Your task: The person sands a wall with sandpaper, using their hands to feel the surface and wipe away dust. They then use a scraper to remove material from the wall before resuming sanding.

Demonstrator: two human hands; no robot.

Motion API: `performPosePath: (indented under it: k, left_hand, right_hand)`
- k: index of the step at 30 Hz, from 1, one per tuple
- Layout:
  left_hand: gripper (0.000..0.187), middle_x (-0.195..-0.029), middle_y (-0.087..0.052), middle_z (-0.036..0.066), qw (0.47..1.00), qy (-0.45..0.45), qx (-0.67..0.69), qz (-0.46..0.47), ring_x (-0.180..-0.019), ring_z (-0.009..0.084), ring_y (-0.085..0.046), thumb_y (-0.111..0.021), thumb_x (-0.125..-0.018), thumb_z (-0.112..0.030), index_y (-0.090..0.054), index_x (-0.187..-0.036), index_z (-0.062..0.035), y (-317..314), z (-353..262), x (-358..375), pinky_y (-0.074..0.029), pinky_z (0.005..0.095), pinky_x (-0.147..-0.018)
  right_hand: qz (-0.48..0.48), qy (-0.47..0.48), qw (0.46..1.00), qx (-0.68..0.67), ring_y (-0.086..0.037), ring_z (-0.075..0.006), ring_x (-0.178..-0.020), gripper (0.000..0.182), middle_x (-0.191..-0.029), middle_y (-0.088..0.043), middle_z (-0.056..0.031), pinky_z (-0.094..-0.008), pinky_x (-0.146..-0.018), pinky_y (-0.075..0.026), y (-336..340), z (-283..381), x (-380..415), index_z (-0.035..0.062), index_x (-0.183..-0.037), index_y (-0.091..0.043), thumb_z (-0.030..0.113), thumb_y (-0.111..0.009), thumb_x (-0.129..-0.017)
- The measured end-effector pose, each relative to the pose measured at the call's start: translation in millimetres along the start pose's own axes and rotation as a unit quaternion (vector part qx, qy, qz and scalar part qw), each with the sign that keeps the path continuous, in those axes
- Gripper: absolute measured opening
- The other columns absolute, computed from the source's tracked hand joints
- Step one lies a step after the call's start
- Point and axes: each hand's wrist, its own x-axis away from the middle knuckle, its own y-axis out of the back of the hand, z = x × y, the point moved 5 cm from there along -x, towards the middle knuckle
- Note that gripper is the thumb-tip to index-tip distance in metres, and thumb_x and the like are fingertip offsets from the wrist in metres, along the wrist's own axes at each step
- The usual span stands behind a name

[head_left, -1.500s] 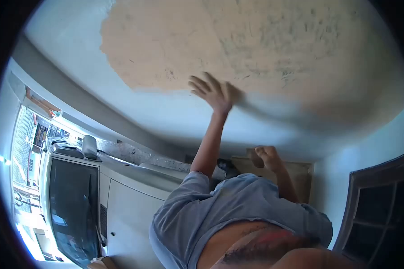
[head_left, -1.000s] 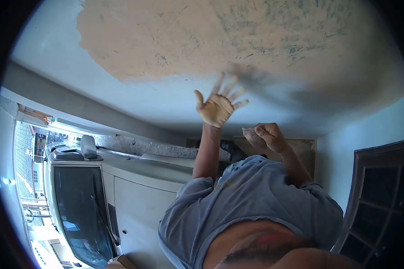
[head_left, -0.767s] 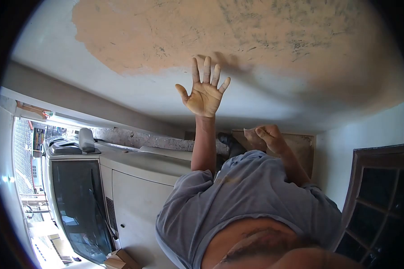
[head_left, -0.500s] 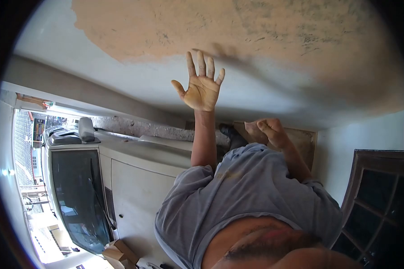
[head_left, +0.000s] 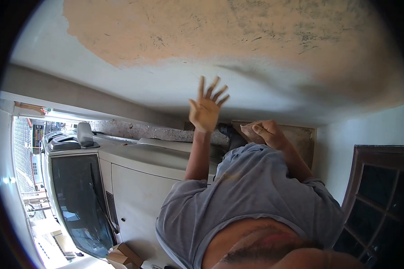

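My left hand (head_left: 206, 112) is raised palm up, fingers spread and slightly blurred. Pale dust covers its palm, and it holds nothing. Beyond its fingertips is the wall (head_left: 166, 74), white low down with a large rough peach patch (head_left: 188, 36) higher up. In front of my belly, my right hand (head_left: 272, 133) is closed, its thumb pressing on a thin folded tan sheet that looks like sandpaper (head_left: 247, 129). Part of the sheet is hidden by the fingers.
A pale vehicle (head_left: 139, 193) with a dark windscreen stands on the left. Near it lies an open cardboard box (head_left: 123, 256). A dark-framed paned door or window (head_left: 375, 201) is at the right. My dark shoe (head_left: 231, 134) rests near the wall's base.
My left hand has come down from the wall, closer to my body, and tilted. The right hand has turned slightly, and more of the folded sheet shows.
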Motion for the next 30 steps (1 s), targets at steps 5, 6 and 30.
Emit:
performPosePath:
  k: [5,6,30]
  left_hand:
    - [0.091,-0.145,-0.041,0.017,0.962,0.204,-0.084,0.158,-0.13,0.0305,-0.044,-0.063,-0.084,-0.057,-0.03,-0.147,-0.0008,-20,63,60,-0.034,0.0467,-0.107]
    - [0.084,-0.142,-0.045,0.016,0.952,0.238,-0.07,0.177,-0.129,0.0281,-0.046,-0.065,-0.086,-0.051,-0.033,-0.145,0.0008,-26,72,68,-0.035,0.0443,-0.107]
    - [0.019,-0.091,-0.073,0.013,0.697,-0.265,-0.659,-0.102,-0.077,0.0156,-0.068,-0.056,-0.093,-0.004,-0.072,-0.098,0.0045,57,-129,-44,-0.052,0.0279,-0.064]
  right_hand:
    - [-0.027,-0.026,0.996,-0.078,-0.059,-0.0101,-0.085,0.031,-0.092,-0.07,-0.0073,-0.0259,-0.078,-0.048,1,-1,0,-0.0043,-0.111,-0.066,0.02,-0.051,-0.1]
    - [-0.029,-0.041,0.993,-0.104,-0.059,-0.0102,-0.086,0.031,-0.093,-0.07,-0.0072,-0.026,-0.079,-0.048,1,1,-1,-0.0046,-0.111,-0.066,0.02,-0.05,-0.1]
    - [-0.119,0.064,0.991,0.011,-0.063,-0.027,-0.111,0.056,-0.135,-0.055,-0.0188,-0.0353,-0.096,-0.046,39,46,-17,0.0018,-0.147,-0.032,0.017,-0.052,-0.097]
